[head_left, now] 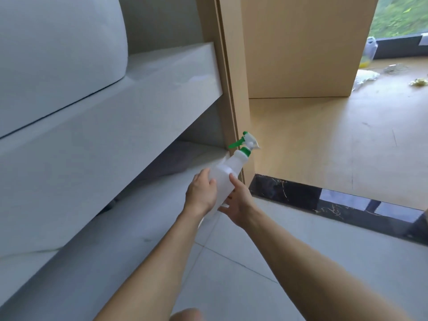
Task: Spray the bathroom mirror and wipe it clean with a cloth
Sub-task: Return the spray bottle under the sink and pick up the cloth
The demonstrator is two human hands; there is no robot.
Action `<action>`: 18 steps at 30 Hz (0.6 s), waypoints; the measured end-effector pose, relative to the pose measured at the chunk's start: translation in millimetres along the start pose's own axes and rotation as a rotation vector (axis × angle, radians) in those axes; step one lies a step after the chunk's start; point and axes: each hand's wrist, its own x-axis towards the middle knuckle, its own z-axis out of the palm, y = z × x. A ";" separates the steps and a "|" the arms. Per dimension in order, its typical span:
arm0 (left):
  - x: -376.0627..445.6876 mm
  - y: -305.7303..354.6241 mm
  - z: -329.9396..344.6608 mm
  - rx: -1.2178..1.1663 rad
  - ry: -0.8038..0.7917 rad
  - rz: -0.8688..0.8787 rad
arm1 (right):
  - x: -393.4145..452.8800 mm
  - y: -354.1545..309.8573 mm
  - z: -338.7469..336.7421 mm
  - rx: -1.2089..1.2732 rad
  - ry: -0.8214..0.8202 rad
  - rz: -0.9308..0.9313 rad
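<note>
Fingers (pixel 203 179) of both hands apparently gripping spray bottle (pixel 228 174)

Spray bottle (pixel 225 174) base behind both hands; nozzle blurred.

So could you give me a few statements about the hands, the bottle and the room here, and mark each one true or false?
1. Both hands hold the spray bottle. True: the left hand and the right hand grip its body from either side.
2. The bottle's trigger is red. False: the trigger and collar are green.
3. A cloth is in one hand. False: no cloth shows in either hand.
4. The bottle's nozzle end points away from the person, towards the wooden door frame. True.
5. A dark stone threshold lies across the doorway. True.
</note>
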 end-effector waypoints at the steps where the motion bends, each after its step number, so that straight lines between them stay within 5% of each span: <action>1: -1.5 -9.6 0.5 0.012 0.010 -0.013 | 6.8 10.8 1.5 0.007 -0.002 0.023; 18: 8.8 -152.3 -38.6 -0.013 0.275 -0.310 | 96.4 82.2 97.3 -0.521 -0.230 0.029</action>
